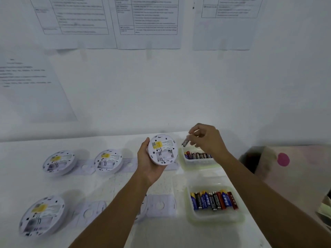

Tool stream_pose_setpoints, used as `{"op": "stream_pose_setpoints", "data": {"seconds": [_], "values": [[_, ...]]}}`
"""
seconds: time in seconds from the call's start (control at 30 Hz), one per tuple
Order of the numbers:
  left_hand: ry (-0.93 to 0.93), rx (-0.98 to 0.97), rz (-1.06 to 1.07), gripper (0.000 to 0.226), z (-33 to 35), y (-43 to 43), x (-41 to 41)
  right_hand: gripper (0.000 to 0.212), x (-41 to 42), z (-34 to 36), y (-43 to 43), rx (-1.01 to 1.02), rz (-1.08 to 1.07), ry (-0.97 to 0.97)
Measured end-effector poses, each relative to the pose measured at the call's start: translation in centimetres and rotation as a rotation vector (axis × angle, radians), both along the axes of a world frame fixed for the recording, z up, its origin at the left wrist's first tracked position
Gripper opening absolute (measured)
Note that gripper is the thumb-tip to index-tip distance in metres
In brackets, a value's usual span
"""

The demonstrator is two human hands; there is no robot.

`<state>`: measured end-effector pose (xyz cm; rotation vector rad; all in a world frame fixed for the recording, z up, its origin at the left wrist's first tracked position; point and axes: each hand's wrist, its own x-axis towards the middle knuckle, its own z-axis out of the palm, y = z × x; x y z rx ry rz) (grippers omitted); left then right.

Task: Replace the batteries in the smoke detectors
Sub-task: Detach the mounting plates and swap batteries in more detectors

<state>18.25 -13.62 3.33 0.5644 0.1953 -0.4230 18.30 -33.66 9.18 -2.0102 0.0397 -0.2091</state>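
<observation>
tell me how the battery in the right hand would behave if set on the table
The battery is a smooth cylinder, so it would probably roll on the flat table. The right hand pinches it with fingertips alone, so it seems light, perhaps slippery.

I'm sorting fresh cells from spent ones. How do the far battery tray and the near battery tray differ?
The far tray holds mostly dark red and black batteries; the near tray holds a mix of blue-and-yellow, black and red ones. The right hand holds a battery above the far tray; nothing is over the near tray. Both are pale trays on the table's right side, with the batteries lying side by side.
</observation>
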Motion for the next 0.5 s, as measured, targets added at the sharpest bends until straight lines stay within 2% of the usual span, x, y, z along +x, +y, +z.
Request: {"op": "stream_pose_setpoints", "data": {"seconds": [0.13, 0.2, 0.43, 0.5], "values": [[-0.051, -0.031, 0.033, 0.051, 0.6, -0.4, -0.2, 0.009, -2.7, -0.3, 3.5, 0.051, 0.058, -0.097], [-0.084, -0.020, 0.026, 0.053, 0.9, -0.4, -0.4, 0.014, -3.3, -1.5, 4.7, 0.014, 0.000, -0.145], [-0.091, -0.005, 0.057, 0.059, 0.9, 0.1, -1.2, 0.010, -5.2, -4.6, 7.9, -0.056, -0.150, -0.339], [-0.096, 0.021, 0.078, 0.060, 1.0, 0.3, -1.3, 0.014, -5.7, -5.0, 8.4, -0.159, -0.176, -0.401]]}}
